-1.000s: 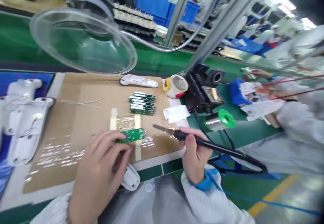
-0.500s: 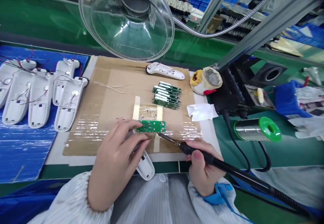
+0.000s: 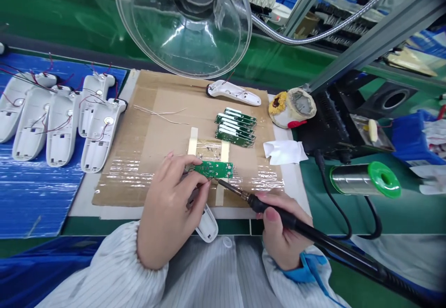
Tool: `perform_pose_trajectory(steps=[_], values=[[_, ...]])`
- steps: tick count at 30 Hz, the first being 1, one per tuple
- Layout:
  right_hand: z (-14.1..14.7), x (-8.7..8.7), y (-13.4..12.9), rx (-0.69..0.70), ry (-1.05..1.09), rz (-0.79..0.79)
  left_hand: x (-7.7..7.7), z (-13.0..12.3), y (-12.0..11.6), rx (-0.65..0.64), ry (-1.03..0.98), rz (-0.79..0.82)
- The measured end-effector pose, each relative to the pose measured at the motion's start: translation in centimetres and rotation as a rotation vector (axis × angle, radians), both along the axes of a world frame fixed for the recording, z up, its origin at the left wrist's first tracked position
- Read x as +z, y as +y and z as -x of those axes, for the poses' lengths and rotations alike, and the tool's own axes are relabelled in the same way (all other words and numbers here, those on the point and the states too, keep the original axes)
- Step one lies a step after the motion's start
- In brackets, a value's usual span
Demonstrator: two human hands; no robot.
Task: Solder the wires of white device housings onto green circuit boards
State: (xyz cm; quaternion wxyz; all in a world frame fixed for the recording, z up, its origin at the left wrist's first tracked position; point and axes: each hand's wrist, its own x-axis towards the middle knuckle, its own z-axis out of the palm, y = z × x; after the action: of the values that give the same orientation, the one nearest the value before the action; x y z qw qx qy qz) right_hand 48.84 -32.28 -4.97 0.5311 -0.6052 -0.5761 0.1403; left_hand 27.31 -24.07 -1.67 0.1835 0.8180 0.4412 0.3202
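A green circuit board lies across the lower end of the taped patch on the cardboard. My left hand is closed at its left end, with fingertips on the board's edge and thumb and finger pinched just below it; anything thin between them is too small to tell. Under that hand a white plastic shell sticks out toward my body. My right hand grips a black soldering iron, whose metal tip points left, close to the board's lower edge.
Several white shells with wires rest on blue sheeting at the left. Behind the board are stacked circuit boards and another white shell. A clear lens hangs above. At right are a solder spool and a sponge pot.
The view has shifted, so most things appear slightly to the right and higher. My left thumb and finger are nearer the iron's tip. Both hands keep their holds.
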Motion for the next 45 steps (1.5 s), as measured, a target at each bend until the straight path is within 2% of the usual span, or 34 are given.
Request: perform_pose_trajectory(steps=[4,18,24,27,31,34,38,41,44,45], values=[[-0.1,0.3,0.1,0.054,-0.029,0.032,0.1,-0.2,-0.1,0.010,0.014,0.013],[0.0,0.5,0.1,0.107,-0.040,0.019,0.3,-0.4,0.0,0.018,0.007,0.029],[0.3,0.1,0.7,-0.037,0.067,-0.154,0.3,-0.5,0.1,0.011,0.005,0.029],[0.4,0.2,0.6,-0.041,0.104,-0.121,0.4,-0.5,0.1,0.009,-0.003,0.024],[0.2,1.7,0.7,0.026,0.182,0.052,1.2,0.6,-0.3,0.014,0.052,-0.004],[-0.4,3.4,2.0,0.050,0.125,0.157,1.6,2.0,-0.8,0.059,0.078,0.008],[-1.1,4.5,5.7,0.127,-0.094,0.139,1.4,2.9,-0.4,-0.062,-0.119,0.162],[-1.4,3.6,8.6,0.199,-0.337,0.077,2.8,3.7,1.9,-0.192,-0.230,0.241],[-1.5,2.0,10.6,0.212,-0.481,0.025,6.3,6.8,6.5,-0.322,-0.206,0.337],[-1.5,1.6,11.0,0.204,-0.497,0.029,7.8,8.3,8.4,-0.321,-0.177,0.327]])
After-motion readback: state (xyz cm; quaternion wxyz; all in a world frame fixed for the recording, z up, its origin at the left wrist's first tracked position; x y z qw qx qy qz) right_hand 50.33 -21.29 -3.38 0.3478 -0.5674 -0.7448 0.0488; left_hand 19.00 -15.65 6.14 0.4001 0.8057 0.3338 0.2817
